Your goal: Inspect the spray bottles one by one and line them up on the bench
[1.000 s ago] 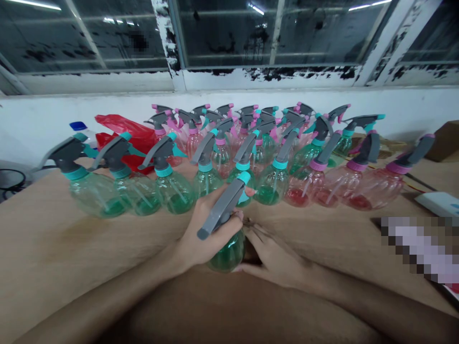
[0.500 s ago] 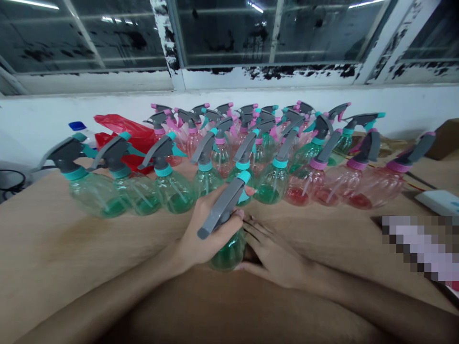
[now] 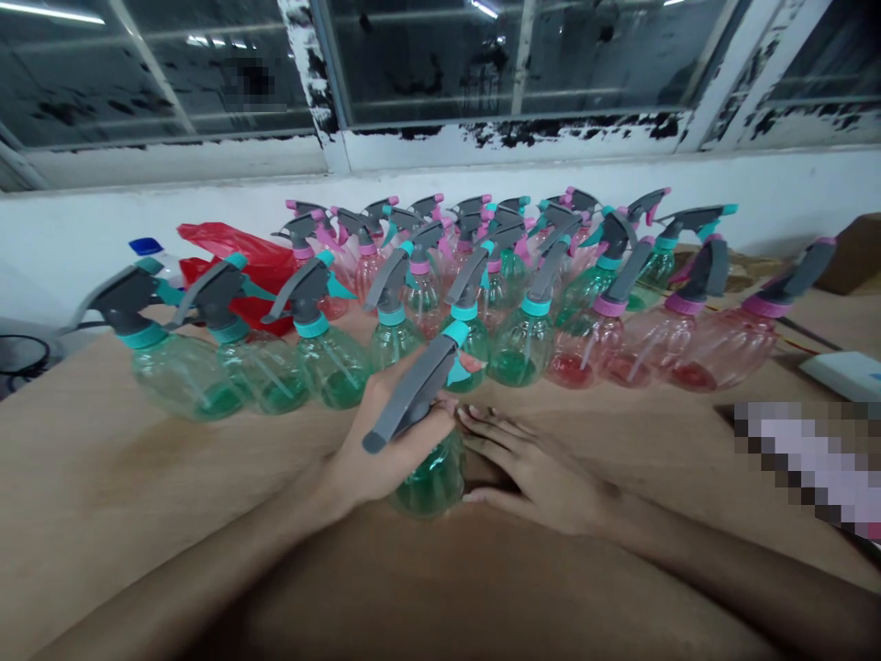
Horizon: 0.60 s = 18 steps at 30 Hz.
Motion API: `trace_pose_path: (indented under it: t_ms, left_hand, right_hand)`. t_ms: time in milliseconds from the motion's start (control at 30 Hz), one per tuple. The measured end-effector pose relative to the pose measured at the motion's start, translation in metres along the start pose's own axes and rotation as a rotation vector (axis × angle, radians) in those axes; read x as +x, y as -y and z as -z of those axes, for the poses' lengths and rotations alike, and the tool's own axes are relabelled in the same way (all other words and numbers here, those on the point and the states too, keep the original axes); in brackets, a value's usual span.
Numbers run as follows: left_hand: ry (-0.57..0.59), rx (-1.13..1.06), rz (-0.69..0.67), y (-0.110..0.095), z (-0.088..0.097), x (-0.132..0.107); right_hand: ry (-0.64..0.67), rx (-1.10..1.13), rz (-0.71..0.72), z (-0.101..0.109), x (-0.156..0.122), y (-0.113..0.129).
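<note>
A green spray bottle stands close in front of me, its grey trigger head slanting toward me with a turquoise nozzle and trigger. Wrapped round its neck, just under the head, is my left hand, which hides the collar. To the right of the bottle, my right hand rests low with fingers stretched and thumb apart. Its fingertips come right up to the bottle's side and my left fingers; whether they touch, I cannot tell. Behind my hands runs a front row of green spray bottles and pink spray bottles.
More spray bottles crowd behind that row, near a red plastic bag and a blue-capped bottle. On the right are a white box-like device, a cardboard box and a blurred-out patch. The wooden table meets a white wall below windows.
The held bottle and my left hand have shifted slightly left. A slightly wider gap shows between my right thumb and the bottle. The bottles behind look the same.
</note>
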State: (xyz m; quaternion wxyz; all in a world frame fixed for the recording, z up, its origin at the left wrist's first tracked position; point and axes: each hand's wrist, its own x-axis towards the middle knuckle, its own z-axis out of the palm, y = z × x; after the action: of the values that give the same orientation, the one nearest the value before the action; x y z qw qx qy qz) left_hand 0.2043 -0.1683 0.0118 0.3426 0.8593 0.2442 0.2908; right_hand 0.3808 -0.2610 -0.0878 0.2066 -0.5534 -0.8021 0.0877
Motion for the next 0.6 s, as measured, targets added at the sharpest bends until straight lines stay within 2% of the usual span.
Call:
trace_pose_path:
  t_ms: [300,600]
  left_hand:
    - [-0.062,-0.122,0.139,0.005,0.015,-0.010]
    - [-0.040,-0.039,0.111,0.001,0.012,-0.006]
  right_hand:
    - [-0.025,-0.079,-0.066,0.007,-0.028,-0.018]
    - [-0.041,-0.028,-0.078,0.007,-0.030,-0.021]
